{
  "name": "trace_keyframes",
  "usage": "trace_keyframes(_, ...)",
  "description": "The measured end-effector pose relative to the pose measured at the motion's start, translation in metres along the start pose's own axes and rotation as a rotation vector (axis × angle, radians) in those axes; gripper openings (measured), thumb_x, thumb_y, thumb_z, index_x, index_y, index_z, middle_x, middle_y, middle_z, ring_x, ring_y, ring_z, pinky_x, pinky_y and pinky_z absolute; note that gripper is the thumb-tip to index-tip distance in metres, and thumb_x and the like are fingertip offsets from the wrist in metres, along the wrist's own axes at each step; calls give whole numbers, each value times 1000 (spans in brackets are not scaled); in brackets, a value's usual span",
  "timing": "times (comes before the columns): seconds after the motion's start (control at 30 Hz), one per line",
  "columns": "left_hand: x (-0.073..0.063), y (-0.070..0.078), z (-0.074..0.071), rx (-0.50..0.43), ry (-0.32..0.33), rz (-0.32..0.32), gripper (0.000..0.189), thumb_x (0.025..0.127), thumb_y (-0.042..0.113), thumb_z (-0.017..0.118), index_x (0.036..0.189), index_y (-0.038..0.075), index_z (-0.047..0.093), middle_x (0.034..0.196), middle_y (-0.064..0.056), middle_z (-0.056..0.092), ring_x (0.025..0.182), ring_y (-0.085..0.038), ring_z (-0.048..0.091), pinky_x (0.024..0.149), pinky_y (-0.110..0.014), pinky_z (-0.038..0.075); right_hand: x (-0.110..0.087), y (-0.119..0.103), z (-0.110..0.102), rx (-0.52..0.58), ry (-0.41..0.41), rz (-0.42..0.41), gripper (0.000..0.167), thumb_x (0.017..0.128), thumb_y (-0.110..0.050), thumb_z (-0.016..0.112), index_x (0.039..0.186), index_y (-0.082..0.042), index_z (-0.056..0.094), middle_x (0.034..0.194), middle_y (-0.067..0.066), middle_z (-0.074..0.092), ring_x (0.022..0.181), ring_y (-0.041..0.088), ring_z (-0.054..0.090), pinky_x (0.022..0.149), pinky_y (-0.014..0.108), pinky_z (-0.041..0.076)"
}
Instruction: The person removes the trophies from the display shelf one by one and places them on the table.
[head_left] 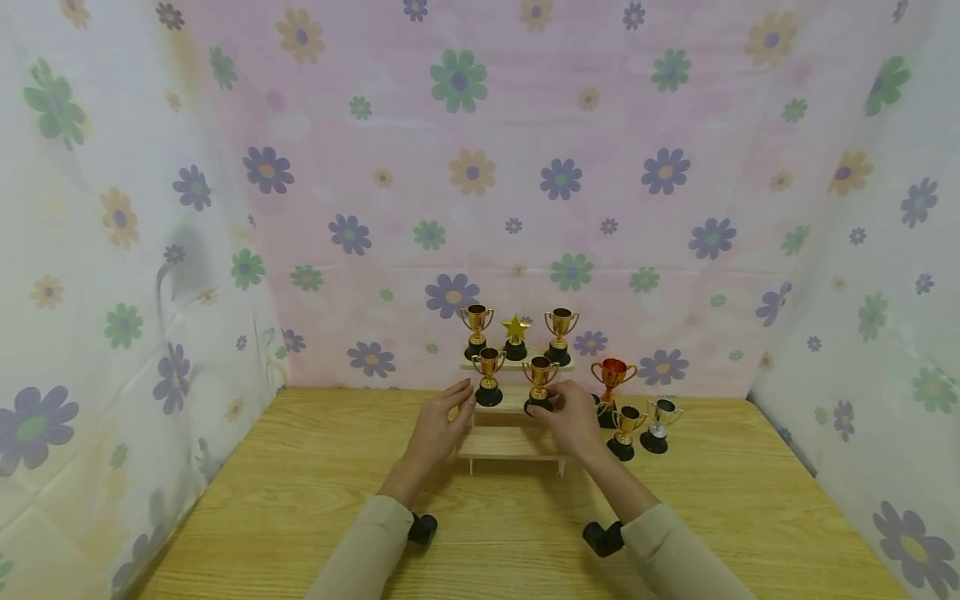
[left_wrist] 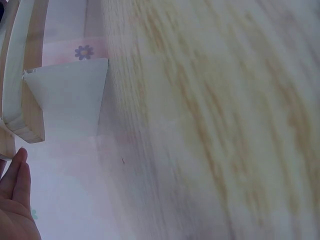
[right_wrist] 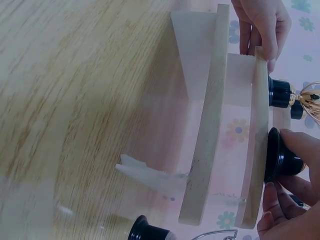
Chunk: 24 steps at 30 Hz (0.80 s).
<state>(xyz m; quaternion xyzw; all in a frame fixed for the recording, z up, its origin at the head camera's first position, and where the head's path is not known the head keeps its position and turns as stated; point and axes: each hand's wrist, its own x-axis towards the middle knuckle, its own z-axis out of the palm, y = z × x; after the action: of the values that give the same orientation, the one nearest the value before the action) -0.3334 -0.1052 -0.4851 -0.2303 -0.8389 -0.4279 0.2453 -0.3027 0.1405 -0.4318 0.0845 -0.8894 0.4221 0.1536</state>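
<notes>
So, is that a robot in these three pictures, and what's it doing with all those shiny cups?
No robot here! These are a person's two bare hands. The big picture comes from a camera on the person's head, looking forward and down. The other two come from cameras on each wrist, so things look tipped sideways.

On the table is a wooden stand with steps. Its top step holds a star trophy between two gold cups. One step lower is another gold cup. Beside it, the right hand holds one more gold cup by its black base. The left hand is at the stand's left end. On the table to the right are a reddish cup, a silver cup and a small gold cup.
</notes>
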Motion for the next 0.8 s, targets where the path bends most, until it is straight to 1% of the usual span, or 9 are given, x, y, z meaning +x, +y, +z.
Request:
trace_keyframes(0.1, 0, -1, 0, 6, -1, -7, 33, 104, 18, 63, 131, 0, 69, 142, -11, 61, 132, -30, 58, 106, -46, 50, -1, 2, -1, -23, 1, -9, 37, 85, -17, 85, 114, 3, 73, 105, 13, 68, 91, 26, 63, 80, 44, 55)
trace_keyframes(0.23, 0, -2, 1, 2, -2, -5, 33, 104, 17, 63, 132, 0, 68, 143, -10, 60, 133, -30, 57, 106, -46, 49, -3, 3, -3, -47, -1, -5, 39, 84, -19, 85, 114, 3, 73, 106, 14, 69, 92, 28, 64, 81, 45, 56)
trace_keyframes(0.3, 0, -1, 0, 0, 0, -4, 33, 103, 16, 63, 131, 0, 68, 142, -12, 61, 133, -31, 57, 106, -47, 49, -5, 3, -4, -52, -4, 1, 41, 84, -20, 85, 115, 4, 73, 109, 14, 69, 94, 29, 65, 82, 46, 56)
trace_keyframes(0.47, 1, 1, 0, 5, 1, -4, 32, 103, 14, 63, 131, 0, 69, 141, -14, 62, 132, -31, 58, 106, -47, 49, -11, 1, -9, -49, -13, 8, 40, 85, -19, 85, 116, 3, 73, 110, 14, 69, 95, 30, 65, 81, 47, 56)
trace_keyframes(0.67, 1, 1, 0, 6, 2, -1, 32, 103, 14, 63, 131, -1, 68, 142, -12, 61, 132, -31, 58, 105, -47, 50, -18, 2, -14, -37, -21, 17, 38, 85, -20, 85, 115, 1, 73, 107, 12, 68, 94, 28, 62, 78, 44, 53)
trace_keyframes(0.8, 0, 0, 0, 7, -1, -2, 34, 104, 18, 62, 131, -1, 68, 142, -11, 61, 132, -31, 57, 106, -47, 49, -23, 3, -17, -32, -30, 28, 41, 85, -20, 84, 117, 1, 71, 108, 13, 67, 95, 29, 62, 76, 42, 52)
